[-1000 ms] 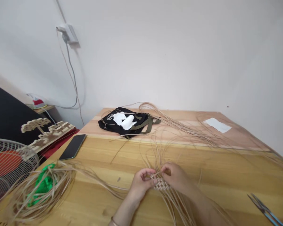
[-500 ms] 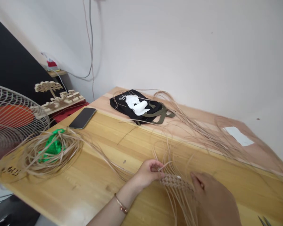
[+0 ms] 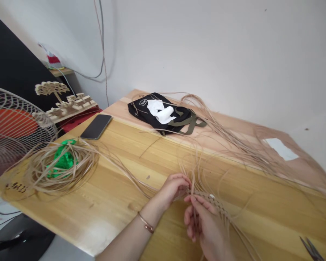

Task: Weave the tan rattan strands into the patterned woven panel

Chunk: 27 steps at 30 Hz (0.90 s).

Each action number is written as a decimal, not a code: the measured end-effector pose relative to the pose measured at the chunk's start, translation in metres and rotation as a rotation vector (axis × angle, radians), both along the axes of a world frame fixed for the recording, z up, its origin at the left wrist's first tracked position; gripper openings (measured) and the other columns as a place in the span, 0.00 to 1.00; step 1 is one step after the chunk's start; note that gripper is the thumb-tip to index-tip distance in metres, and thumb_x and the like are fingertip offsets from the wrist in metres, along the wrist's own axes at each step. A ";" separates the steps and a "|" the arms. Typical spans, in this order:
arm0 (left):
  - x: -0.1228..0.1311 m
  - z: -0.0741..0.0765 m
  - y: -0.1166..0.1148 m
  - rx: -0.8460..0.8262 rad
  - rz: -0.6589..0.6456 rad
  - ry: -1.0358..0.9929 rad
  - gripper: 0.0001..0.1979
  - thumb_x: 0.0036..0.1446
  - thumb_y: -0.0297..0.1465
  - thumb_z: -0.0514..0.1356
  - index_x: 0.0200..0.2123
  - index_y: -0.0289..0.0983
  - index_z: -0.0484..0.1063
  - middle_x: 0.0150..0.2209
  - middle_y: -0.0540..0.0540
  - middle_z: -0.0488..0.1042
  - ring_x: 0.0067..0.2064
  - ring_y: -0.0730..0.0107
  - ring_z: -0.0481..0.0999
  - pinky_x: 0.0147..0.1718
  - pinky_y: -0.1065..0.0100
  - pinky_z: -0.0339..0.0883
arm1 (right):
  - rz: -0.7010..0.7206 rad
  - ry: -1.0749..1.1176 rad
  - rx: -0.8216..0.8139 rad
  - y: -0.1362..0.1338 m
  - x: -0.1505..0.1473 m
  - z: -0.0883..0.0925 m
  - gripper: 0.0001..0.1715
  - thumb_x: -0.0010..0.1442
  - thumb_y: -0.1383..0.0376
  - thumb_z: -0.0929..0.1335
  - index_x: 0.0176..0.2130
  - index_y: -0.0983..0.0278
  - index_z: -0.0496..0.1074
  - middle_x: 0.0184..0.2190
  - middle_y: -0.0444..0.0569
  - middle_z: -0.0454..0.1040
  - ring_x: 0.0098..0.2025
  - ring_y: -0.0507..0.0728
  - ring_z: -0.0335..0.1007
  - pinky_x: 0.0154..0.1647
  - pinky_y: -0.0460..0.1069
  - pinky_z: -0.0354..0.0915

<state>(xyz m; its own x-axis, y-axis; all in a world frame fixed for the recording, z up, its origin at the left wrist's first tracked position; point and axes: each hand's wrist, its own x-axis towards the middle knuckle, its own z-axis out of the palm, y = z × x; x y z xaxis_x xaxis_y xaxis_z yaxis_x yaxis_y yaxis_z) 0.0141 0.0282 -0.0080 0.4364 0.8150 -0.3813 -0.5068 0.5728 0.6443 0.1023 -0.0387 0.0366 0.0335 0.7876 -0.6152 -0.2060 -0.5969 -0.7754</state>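
Observation:
A narrow woven strip of tan cane (image 3: 220, 206) lies over the wooden table, with loose ends fanning out from both sides. My left hand (image 3: 176, 187) grips the strip's left end, its fingers curled around it. Just to the right, my right hand (image 3: 202, 221) pinches a cane strand (image 3: 193, 183) between thumb and forefinger, right at the edge of the weave. Part of the woven strip is hidden behind my right hand.
A coil of cane (image 3: 83, 165) with green wrapping (image 3: 66, 157) lies at left, near a phone (image 3: 96, 127). A black bag (image 3: 141, 108), long strands (image 3: 228, 139) and white paper (image 3: 281, 149) lie at the back. Scissors (image 3: 311, 248) rest front right; a fan (image 3: 13, 134) stands left.
My right hand has moved left from the strip's right end to close beside my left hand, and now pinches a strand. The view has tilted slightly, showing more of the scissors.

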 end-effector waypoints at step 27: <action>-0.004 -0.003 -0.003 0.166 -0.198 0.134 0.15 0.35 0.37 0.67 0.24 0.30 0.75 0.20 0.51 0.68 0.21 0.83 0.59 0.22 0.75 0.48 | 0.563 -0.717 0.175 0.092 0.044 0.016 0.12 0.43 0.66 0.65 0.12 0.65 0.65 0.09 0.40 0.59 0.14 0.46 0.51 0.16 0.44 0.46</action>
